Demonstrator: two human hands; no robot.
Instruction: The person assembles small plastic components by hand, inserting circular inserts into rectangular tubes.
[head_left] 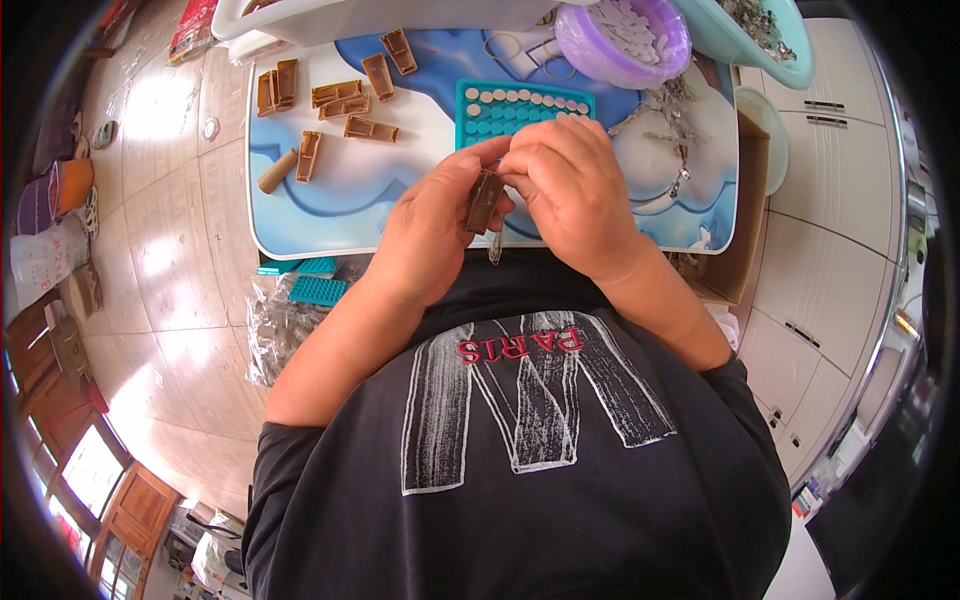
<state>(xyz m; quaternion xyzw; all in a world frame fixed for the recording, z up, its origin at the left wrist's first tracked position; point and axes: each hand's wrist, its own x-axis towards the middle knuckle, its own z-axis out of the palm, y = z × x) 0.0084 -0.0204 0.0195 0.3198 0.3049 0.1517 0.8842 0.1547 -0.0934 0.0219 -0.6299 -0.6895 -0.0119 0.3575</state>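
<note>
My left hand [432, 222] is closed around a small brown plastic casing [483, 203], held upright above the table's near edge. At the casing's upper end, my right hand [572, 190] has its fingertips drawn together in a pinch; whatever lies between them is hidden. A thin metal piece [495, 249] hangs just below the casing, and I cannot tell what it is fixed to. Right beyond my hands lies a teal tray [461, 125] with round pale discs along its far row. Several similar brown casings [371, 129] are scattered on the left of the table.
A tan cylinder [278, 171] lies at the left. Behind the tray stand a purple bowl [575, 60] of white pieces and a teal basin [803, 70] of metal parts. Loose metal pieces [676, 115] lie at the right. A white bin [330, 24] borders the far edge.
</note>
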